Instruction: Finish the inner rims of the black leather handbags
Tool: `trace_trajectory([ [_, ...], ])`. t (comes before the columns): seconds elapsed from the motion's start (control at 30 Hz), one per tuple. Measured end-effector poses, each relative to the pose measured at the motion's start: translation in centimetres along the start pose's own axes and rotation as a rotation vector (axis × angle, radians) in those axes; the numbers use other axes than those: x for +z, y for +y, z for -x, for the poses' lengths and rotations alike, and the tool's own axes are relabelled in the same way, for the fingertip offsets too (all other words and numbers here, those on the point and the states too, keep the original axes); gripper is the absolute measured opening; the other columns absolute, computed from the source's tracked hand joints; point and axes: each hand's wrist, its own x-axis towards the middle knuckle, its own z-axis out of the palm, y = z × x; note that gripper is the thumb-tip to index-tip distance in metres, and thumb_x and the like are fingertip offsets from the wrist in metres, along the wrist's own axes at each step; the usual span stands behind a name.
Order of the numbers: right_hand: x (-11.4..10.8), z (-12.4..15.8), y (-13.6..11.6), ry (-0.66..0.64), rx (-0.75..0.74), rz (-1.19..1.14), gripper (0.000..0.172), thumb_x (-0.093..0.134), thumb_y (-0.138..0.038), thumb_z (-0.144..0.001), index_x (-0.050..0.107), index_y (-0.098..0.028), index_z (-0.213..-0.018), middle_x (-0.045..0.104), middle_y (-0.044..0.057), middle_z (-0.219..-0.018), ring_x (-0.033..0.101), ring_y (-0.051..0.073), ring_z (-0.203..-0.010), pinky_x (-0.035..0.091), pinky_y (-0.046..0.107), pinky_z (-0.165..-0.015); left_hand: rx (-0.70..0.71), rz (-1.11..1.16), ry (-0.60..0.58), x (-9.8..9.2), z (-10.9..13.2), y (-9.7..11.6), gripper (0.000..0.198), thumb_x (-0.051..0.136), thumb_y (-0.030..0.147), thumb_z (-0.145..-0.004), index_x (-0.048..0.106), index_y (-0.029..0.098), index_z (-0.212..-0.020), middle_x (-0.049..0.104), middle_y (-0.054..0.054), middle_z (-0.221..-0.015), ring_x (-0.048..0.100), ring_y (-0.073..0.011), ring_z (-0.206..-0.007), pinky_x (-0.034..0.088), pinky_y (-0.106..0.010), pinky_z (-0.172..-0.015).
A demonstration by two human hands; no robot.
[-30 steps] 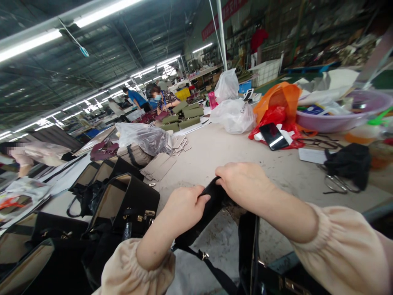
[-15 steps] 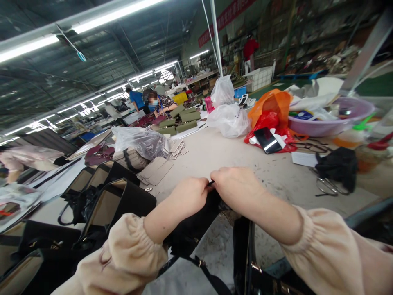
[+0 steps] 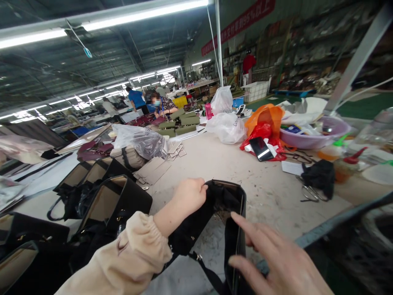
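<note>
Pinching the rim of the black bag (image 3: pixel 224 196) with the left hand (image 3: pixel 190 196), low on the table (image 3: pixel 245 164) around 6 o'clock. Hovering the right hand (image 3: pixel 276 262) at 5 o'clock, fingers spread, just beside its side. Looks floppy and light; probably grips best at the stiffer rim.
</note>
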Motion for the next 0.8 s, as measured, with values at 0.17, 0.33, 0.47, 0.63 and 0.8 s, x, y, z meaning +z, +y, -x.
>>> trace_trajectory([
  [0.17, 2.5, 4.0, -1.8, -0.023, -0.099, 0.129, 0.094, 0.064, -0.050, -0.072, 0.017, -0.021, -0.147, 0.063, 0.012, -0.095, 0.063, 0.024, -0.077, 0.057, 0.033, -0.064, -0.064, 0.050, 0.039, 0.2, -0.4, 0.1, 0.033, 0.040, 0.036, -0.085, 0.067, 0.018, -0.082, 0.069, -0.010, -0.080, 0.063, -0.0217, -0.077, 0.042, -0.031, -0.068],
  [0.33, 4.2, 5.2, -3.0, 0.040, -0.029, 0.215, 0.100, 0.066, -0.036, -0.065, 0.012, -0.017, -0.147, 0.056, 0.021, -0.115, 0.061, 0.033, -0.091, 0.056, 0.043, -0.071, -0.167, 0.145, 0.045, 0.1, -0.3, -0.5, 0.032, 0.042, 0.036, -0.083, 0.068, 0.017, -0.082, 0.069, -0.012, -0.088, 0.062, -0.0243, -0.089, 0.043, -0.033, -0.075],
  [0.47, 4.2, 5.9, -3.2, -0.003, 0.006, 0.202, 0.093, 0.053, -0.016, -0.066, 0.008, -0.017, -0.147, 0.055, 0.019, -0.122, 0.061, 0.030, -0.097, 0.055, 0.039, -0.076, -0.227, 0.204, 0.039, -0.4, 0.5, -1.2, 0.028, 0.045, 0.032, -0.079, 0.069, 0.016, -0.077, 0.069, -0.012, -0.086, 0.063, -0.0236, -0.088, 0.044, -0.030, -0.072],
  [0.63, 2.0, 5.3, -1.3, -0.006, 0.067, 0.230, 0.091, 0.044, -0.003, -0.063, 0.012, -0.016, -0.147, 0.057, 0.016, -0.122, 0.059, 0.026, -0.102, 0.050, 0.039, -0.087, -0.285, 0.339, -0.052, -1.2, 2.2, -1.6, 0.022, 0.047, 0.023, -0.071, 0.065, 0.014, -0.061, 0.066, -0.010, -0.061, 0.064, -0.0206, -0.069, 0.043, -0.027, -0.060],
  [0.8, -0.3, 3.2, 3.1, -0.030, 0.227, 0.183, 0.080, 0.040, -0.004, -0.072, 0.014, -0.015, -0.147, 0.063, 0.013, -0.113, 0.064, 0.022, -0.091, 0.052, 0.033, -0.073, -0.349, 0.554, -0.194, -1.5, 5.1, -1.6, 0.025, 0.042, 0.025, -0.072, 0.057, 0.015, -0.055, 0.056, -0.003, -0.042, 0.052, -0.0133, -0.041, 0.038, -0.023, -0.045],
])
